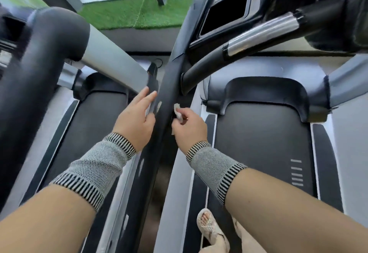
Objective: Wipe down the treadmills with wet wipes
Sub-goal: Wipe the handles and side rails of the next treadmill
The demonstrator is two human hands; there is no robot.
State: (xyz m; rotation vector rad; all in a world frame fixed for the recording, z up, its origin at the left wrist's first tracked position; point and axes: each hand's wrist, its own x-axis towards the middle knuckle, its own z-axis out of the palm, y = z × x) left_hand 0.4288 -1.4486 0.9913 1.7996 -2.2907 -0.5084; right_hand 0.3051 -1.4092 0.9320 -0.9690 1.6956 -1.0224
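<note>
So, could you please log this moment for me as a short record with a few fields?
setting: two treadmills side by side, window and green turf beyond
left hand: open, fingers resting on the left side of the dark handrail
right hand: pinching a white wipe against the handrail's right side
right treadmill belt: bare
foot: in a sandal, near the right treadmill's edge

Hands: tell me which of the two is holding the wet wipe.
The right hand. It pinches a small white wet wipe against the black handrail. The left hand holds nothing, its fingers lying flat along the rail's other side.
</note>
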